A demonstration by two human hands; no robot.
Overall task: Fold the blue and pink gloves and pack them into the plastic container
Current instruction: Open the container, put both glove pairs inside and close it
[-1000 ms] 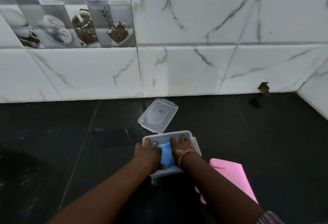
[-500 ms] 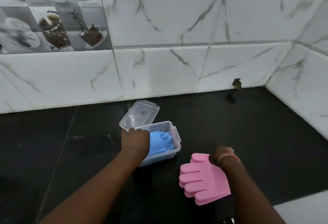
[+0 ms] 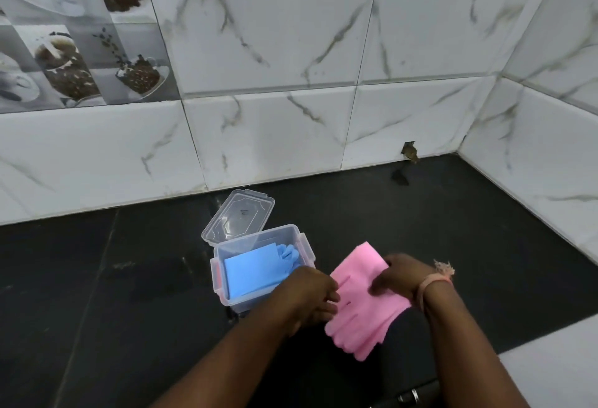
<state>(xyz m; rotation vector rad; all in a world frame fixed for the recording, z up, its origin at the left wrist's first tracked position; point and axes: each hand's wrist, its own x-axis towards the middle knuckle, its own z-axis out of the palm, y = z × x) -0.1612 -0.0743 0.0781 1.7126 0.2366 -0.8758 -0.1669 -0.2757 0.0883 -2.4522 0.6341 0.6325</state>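
Note:
A clear plastic container (image 3: 304, 247) stands on the black counter, and the folded blue gloves (image 3: 250, 270) lie inside it. Just right of the container are the pink gloves (image 3: 359, 301), cuff pointing away from me and fingers toward me. My left hand (image 3: 312, 297) grips their left edge. My right hand (image 3: 399, 276) holds their right side near the cuff. Whether the pink gloves rest on the counter or hang just above it I cannot tell.
The container's clear lid (image 3: 239, 217) lies open behind it, near the white marble-tiled wall (image 3: 275, 136). A side wall (image 3: 534, 165) closes off the right. The black counter (image 3: 97, 294) stretches left; a white surface (image 3: 556, 362) shows at lower right.
My left hand left the container and went right to the pink gloves. Both hands now hold them, and they have turned so the cuff points away. The blue gloves stay in the container.

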